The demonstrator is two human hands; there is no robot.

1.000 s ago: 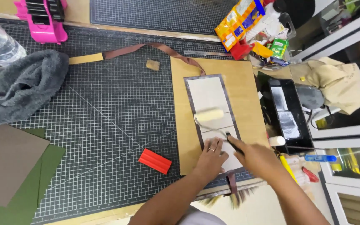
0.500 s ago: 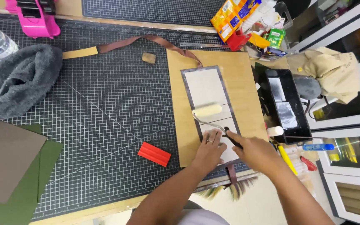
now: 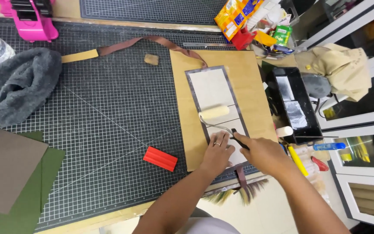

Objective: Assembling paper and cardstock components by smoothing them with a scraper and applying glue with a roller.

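Note:
A small paint roller (image 3: 214,112) with a cream sleeve rests across a long grey-edged strip with pale panels (image 3: 211,92), which lies on a tan board (image 3: 247,78). My right hand (image 3: 262,154) grips the roller's black handle at the strip's near end. Beside it, my left hand (image 3: 217,152) presses flat on the strip's lower part, a ring on one finger. Both forearms come in from the bottom edge.
The board sits on a dark grid cutting mat (image 3: 109,121). On it lie a red ribbed block (image 3: 160,158), a brown strap (image 3: 152,42), a grey cloth (image 3: 16,86) and green and brown sheets (image 3: 9,173). A black roller tray (image 3: 293,104) stands right of the board. Brush bristles (image 3: 239,195) poke out below.
The roller has moved slightly toward me along the strip, and the view has shifted a little. Both hands stay at the strip's near end.

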